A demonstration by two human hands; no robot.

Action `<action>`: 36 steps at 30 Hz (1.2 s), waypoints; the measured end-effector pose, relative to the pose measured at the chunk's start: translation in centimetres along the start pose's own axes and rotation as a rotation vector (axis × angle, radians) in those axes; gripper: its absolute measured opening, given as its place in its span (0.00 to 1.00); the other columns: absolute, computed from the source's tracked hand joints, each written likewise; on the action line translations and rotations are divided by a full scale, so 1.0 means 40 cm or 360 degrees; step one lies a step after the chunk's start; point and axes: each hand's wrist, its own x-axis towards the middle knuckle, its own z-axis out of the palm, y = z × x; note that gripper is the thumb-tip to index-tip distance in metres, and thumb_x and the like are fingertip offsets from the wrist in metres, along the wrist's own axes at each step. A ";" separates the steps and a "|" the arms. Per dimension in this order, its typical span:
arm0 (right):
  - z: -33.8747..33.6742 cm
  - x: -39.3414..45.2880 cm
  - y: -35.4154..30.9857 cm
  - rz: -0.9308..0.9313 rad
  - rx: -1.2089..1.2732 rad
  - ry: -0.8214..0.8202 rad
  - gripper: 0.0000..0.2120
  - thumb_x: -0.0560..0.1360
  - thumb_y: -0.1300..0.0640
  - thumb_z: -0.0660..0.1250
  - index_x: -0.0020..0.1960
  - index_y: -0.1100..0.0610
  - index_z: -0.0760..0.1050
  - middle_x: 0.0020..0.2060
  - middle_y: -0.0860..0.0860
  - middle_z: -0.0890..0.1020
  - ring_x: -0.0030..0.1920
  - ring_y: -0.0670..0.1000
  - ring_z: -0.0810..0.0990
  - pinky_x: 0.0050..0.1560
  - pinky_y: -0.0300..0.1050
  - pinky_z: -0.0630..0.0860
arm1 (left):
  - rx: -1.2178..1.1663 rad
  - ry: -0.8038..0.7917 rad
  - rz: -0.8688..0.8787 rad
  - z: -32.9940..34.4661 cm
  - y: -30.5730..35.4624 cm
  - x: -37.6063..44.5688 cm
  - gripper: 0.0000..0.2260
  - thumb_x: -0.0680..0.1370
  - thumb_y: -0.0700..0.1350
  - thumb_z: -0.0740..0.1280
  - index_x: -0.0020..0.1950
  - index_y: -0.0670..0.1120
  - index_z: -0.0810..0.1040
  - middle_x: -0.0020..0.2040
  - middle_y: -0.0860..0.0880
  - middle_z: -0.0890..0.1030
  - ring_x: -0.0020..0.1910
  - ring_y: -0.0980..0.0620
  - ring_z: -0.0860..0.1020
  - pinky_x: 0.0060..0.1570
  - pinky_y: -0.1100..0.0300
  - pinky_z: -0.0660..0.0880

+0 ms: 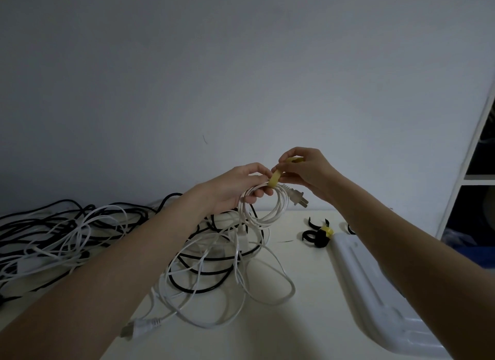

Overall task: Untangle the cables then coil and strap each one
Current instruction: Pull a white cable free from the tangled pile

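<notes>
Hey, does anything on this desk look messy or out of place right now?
Yes: a pile of black and white cables sprawls tangled across the table. Only the white coil in the left hand is neat, the right hand wrapping a yellow strap on it.

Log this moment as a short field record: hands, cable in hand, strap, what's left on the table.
left hand: grips the coiled white cable, held above the table
right hand: pinches the yellow strap, looped round the coil's top
plug: hangs at the coil's right
tangle: black and white cables, still loose
spare straps: black and yellow, right of the tangle
</notes>
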 end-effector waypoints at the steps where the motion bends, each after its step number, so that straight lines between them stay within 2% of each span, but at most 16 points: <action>1: 0.001 0.000 0.002 0.0021 -0.0021 0.0006 0.04 0.75 0.71 0.65 0.44 0.64 0.73 0.36 0.59 0.81 0.30 0.48 0.82 0.32 0.35 0.79 | -0.0032 -0.0026 0.0020 0.001 0.001 -0.001 0.05 0.81 0.39 0.60 0.47 0.44 0.73 0.37 0.45 0.77 0.29 0.57 0.69 0.26 0.69 0.64; 5: 0.009 0.000 0.018 0.0118 -0.0152 0.0002 0.04 0.75 0.69 0.66 0.43 0.62 0.75 0.31 0.55 0.78 0.24 0.45 0.76 0.26 0.34 0.74 | 0.0071 -0.0079 0.0123 0.002 -0.002 -0.003 0.04 0.78 0.37 0.64 0.47 0.46 0.73 0.39 0.47 0.78 0.33 0.57 0.69 0.29 0.69 0.64; 9: 0.014 0.003 0.032 0.0160 -0.0203 -0.0006 0.07 0.76 0.69 0.63 0.41 0.62 0.75 0.29 0.56 0.79 0.23 0.45 0.77 0.24 0.34 0.73 | 0.0303 0.0054 0.0218 0.008 -0.004 0.004 0.05 0.78 0.38 0.66 0.46 0.47 0.74 0.43 0.48 0.79 0.32 0.60 0.72 0.30 0.69 0.66; 12: 0.015 -0.001 0.034 0.0216 -0.0223 -0.0031 0.06 0.76 0.68 0.64 0.41 0.62 0.75 0.25 0.53 0.80 0.24 0.46 0.78 0.24 0.36 0.73 | 0.0422 0.0139 0.0264 0.015 -0.007 0.009 0.05 0.77 0.38 0.67 0.46 0.48 0.76 0.47 0.49 0.78 0.32 0.57 0.69 0.30 0.70 0.67; 14: 0.016 -0.001 0.032 0.0255 -0.0225 -0.0048 0.05 0.76 0.67 0.64 0.41 0.62 0.75 0.26 0.54 0.81 0.24 0.46 0.77 0.25 0.37 0.73 | 0.0420 0.0135 0.0313 0.016 -0.010 0.007 0.05 0.77 0.38 0.67 0.46 0.48 0.76 0.45 0.48 0.80 0.32 0.58 0.70 0.32 0.68 0.66; 17: 0.013 0.002 0.036 0.0347 -0.0203 -0.0059 0.02 0.76 0.68 0.65 0.45 0.64 0.75 0.32 0.57 0.81 0.25 0.47 0.79 0.26 0.36 0.75 | 0.0376 0.0090 0.0358 0.014 -0.015 0.007 0.04 0.77 0.36 0.66 0.46 0.45 0.75 0.42 0.47 0.81 0.32 0.61 0.74 0.31 0.69 0.67; 20: 0.010 0.011 0.048 0.0328 -0.0389 0.0100 0.04 0.75 0.64 0.67 0.49 0.65 0.76 0.34 0.56 0.79 0.28 0.48 0.76 0.24 0.35 0.73 | 0.0310 0.0232 0.0249 0.004 -0.018 0.014 0.04 0.77 0.36 0.66 0.46 0.44 0.75 0.40 0.47 0.79 0.29 0.59 0.70 0.28 0.69 0.66; 23: 0.014 0.018 0.045 0.0144 -0.0413 0.0170 0.07 0.73 0.61 0.71 0.47 0.63 0.77 0.38 0.55 0.80 0.36 0.51 0.78 0.36 0.39 0.78 | 0.0361 0.0442 0.0071 -0.013 -0.023 0.023 0.02 0.77 0.40 0.67 0.48 0.45 0.76 0.34 0.49 0.73 0.29 0.55 0.67 0.28 0.65 0.64; 25: 0.030 0.015 0.031 0.0008 -0.0469 0.0005 0.08 0.72 0.59 0.72 0.48 0.61 0.76 0.41 0.54 0.80 0.40 0.51 0.77 0.39 0.41 0.76 | 0.0369 0.0524 0.0019 -0.020 -0.030 0.030 0.03 0.77 0.42 0.68 0.50 0.45 0.75 0.34 0.48 0.71 0.29 0.54 0.67 0.28 0.64 0.63; 27: 0.052 0.010 0.026 -0.0085 -0.0734 -0.0186 0.15 0.70 0.58 0.73 0.54 0.61 0.75 0.48 0.55 0.80 0.42 0.50 0.77 0.41 0.42 0.75 | 0.0304 0.0585 0.0006 -0.021 -0.034 0.035 0.03 0.77 0.42 0.68 0.48 0.46 0.74 0.34 0.47 0.72 0.30 0.54 0.67 0.29 0.63 0.63; 30: 0.075 0.015 0.039 -0.0295 -0.1287 -0.0301 0.23 0.70 0.64 0.73 0.62 0.60 0.68 0.57 0.55 0.77 0.48 0.51 0.76 0.47 0.41 0.74 | 0.0131 0.0634 -0.0014 -0.021 -0.036 0.037 0.03 0.77 0.41 0.67 0.46 0.46 0.74 0.34 0.47 0.74 0.29 0.55 0.69 0.28 0.64 0.67; 33: 0.081 0.019 0.063 -0.0623 -0.1534 -0.0291 0.23 0.70 0.68 0.70 0.62 0.60 0.66 0.55 0.56 0.78 0.49 0.55 0.77 0.48 0.45 0.76 | -0.0181 0.0549 -0.0034 -0.024 -0.038 0.032 0.02 0.78 0.37 0.65 0.47 0.42 0.73 0.36 0.45 0.76 0.24 0.58 0.72 0.23 0.68 0.70; 36: 0.074 0.015 0.085 -0.0933 -0.1620 -0.0178 0.22 0.71 0.66 0.69 0.62 0.57 0.68 0.53 0.54 0.77 0.45 0.55 0.79 0.45 0.48 0.77 | -0.0354 0.0479 -0.0049 -0.036 -0.032 0.034 0.02 0.78 0.34 0.63 0.48 0.40 0.73 0.35 0.45 0.76 0.21 0.59 0.72 0.23 0.68 0.70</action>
